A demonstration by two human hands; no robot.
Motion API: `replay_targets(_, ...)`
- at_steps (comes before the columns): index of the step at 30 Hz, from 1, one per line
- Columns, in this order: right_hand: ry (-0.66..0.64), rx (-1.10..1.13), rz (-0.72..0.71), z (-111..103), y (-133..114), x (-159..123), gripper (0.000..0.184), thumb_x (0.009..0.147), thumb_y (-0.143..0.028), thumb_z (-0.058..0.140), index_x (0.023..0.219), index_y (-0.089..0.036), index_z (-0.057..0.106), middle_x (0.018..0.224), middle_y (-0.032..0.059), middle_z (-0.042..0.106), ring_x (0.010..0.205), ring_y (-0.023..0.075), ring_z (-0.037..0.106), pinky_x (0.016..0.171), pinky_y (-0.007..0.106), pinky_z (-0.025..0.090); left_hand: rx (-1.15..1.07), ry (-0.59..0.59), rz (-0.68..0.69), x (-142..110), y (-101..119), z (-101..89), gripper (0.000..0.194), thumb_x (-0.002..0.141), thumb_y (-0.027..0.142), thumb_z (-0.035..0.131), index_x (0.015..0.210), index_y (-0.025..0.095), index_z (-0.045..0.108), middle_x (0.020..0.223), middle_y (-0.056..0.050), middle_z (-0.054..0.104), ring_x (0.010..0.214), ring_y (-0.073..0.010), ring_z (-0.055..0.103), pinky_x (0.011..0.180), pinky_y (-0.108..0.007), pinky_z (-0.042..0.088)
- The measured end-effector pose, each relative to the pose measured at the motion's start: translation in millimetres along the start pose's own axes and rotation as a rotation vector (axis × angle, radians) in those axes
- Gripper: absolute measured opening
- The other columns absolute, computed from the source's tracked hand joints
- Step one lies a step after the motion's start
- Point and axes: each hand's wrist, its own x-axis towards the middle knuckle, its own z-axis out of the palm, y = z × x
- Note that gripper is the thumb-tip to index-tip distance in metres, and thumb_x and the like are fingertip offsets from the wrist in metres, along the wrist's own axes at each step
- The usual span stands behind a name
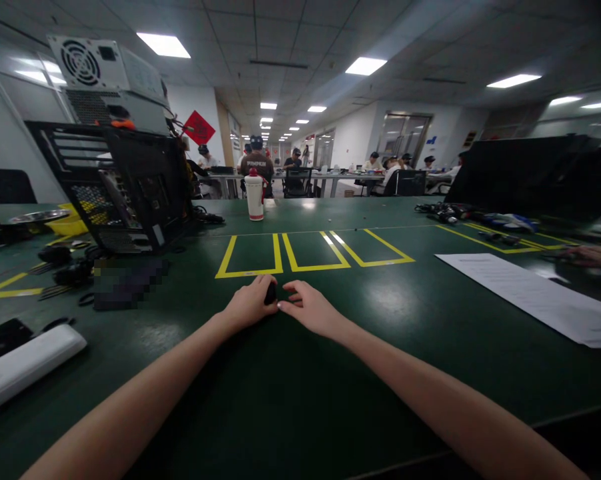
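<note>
Both my hands rest together on the green table point(300, 373), just below three yellow taped boxes point(310, 252). My left hand point(249, 303) is curled round a small dark object point(270, 293) that is too small to name. My right hand point(310, 308) lies beside it, fingers bent, with its fingertips touching the left hand near that object. Nothing shows in the right hand itself.
An open black computer case point(125, 190) with a power supply point(110, 80) on top stands at left. A white bottle point(254, 195) stands behind the boxes. A paper sheet point(535, 293) lies at right, near another person's hand point(598, 257). A white bar point(25, 363) lies front left. Cables point(455, 213) far right.
</note>
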Motion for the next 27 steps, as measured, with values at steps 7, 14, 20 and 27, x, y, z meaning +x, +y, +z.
replay_targets(7, -0.100, 0.492, 0.246, 4, 21, 44, 0.034, 0.069, -0.028, 0.060, 0.099, -0.013, 0.052, 0.097, 0.0089, 0.059, 0.092, 0.0181, 0.056, 0.081, 0.034, 0.046, -0.051, -0.017, 0.045, 8, 10, 3.2, 0.037, 0.073, 0.034, 0.049, 0.107, 0.022, 0.039, 0.109, -0.006, 0.048, 0.090, -0.0220, 0.055, 0.071, -0.034, 0.045)
replay_targets(14, -0.131, 0.544, 0.300, 1, 24, 49, 0.029, 0.065, -0.023, 0.064, 0.091, -0.014, 0.056, 0.093, 0.0064, 0.059, 0.088, 0.0160, 0.057, 0.080, 0.032, 0.047, -0.295, -0.060, 0.062, 9, -2, 2.3, 0.069, 0.071, 0.044, 0.053, 0.126, 0.020, 0.018, 0.123, -0.010, 0.041, 0.109, -0.0243, 0.046, 0.089, -0.038, 0.038)
replay_targets(20, -0.060, 0.540, 0.106, 5, 30, 37, 0.032, 0.063, -0.020, 0.065, 0.093, -0.015, 0.056, 0.097, 0.0051, 0.059, 0.089, 0.0156, 0.056, 0.084, 0.035, 0.043, -0.388, -0.073, 0.102, 4, -2, 3.0, 0.060, 0.074, 0.040, 0.052, 0.123, 0.020, 0.024, 0.123, -0.009, 0.040, 0.110, -0.0237, 0.043, 0.091, -0.038, 0.038)
replay_targets(27, -0.087, 0.616, -0.075, 13, 20, -2, 0.037, 0.065, -0.018, 0.063, 0.100, -0.018, 0.053, 0.100, 0.0029, 0.059, 0.098, 0.0160, 0.055, 0.089, 0.033, 0.042, -0.225, 0.054, 0.157, -32, 18, 3.8, 0.060, 0.076, 0.040, 0.048, 0.124, 0.024, 0.016, 0.123, -0.009, 0.036, 0.106, -0.0247, 0.047, 0.084, -0.041, 0.043)
